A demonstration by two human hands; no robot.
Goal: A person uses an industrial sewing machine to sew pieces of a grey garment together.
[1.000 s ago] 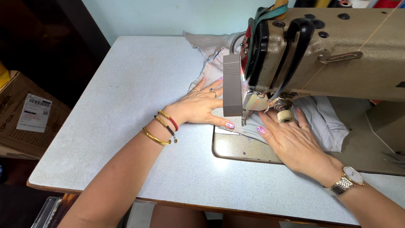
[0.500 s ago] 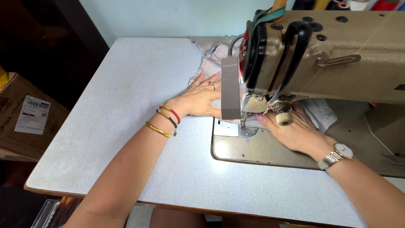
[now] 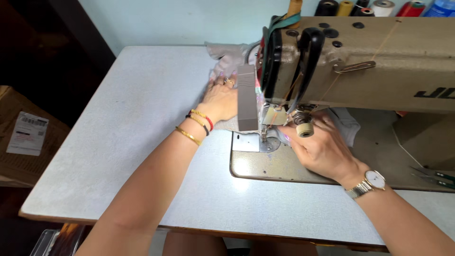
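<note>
Pressed flat rather than clenched, the right hand (image 3: pixel 322 149) lay over the pale grey fabric (image 3: pixel 345 124) on the metal bed plate (image 3: pixel 265 166) of the beige industrial sewing machine (image 3: pixel 360 61), its fingertips (image 3: pixel 284 132) at the presser foot (image 3: pixel 264 137) just beneath the needle; whether they pinched the cloth could not be told. A gold-banded wristwatch with a white face (image 3: pixel 372 182) sat on that wrist. Just beyond, left of the machine head, the left hand (image 3: pixel 220 99) rested open and palm-down on the same fabric, fingers spread toward the back of the table, holding the cloth down without grasping it. Gold, black and red bangles (image 3: pixel 196 125) circled its wrist. Both hands worked on the light grey speckled table (image 3: pixel 132 132). Farther off, the fabric bunched behind the machine, and coloured thread cones (image 3: pixel 374 7) stood along the top edge. To the far left, a brown cardboard box with a white label (image 3: pixel 23 137) sat below the table.
</note>
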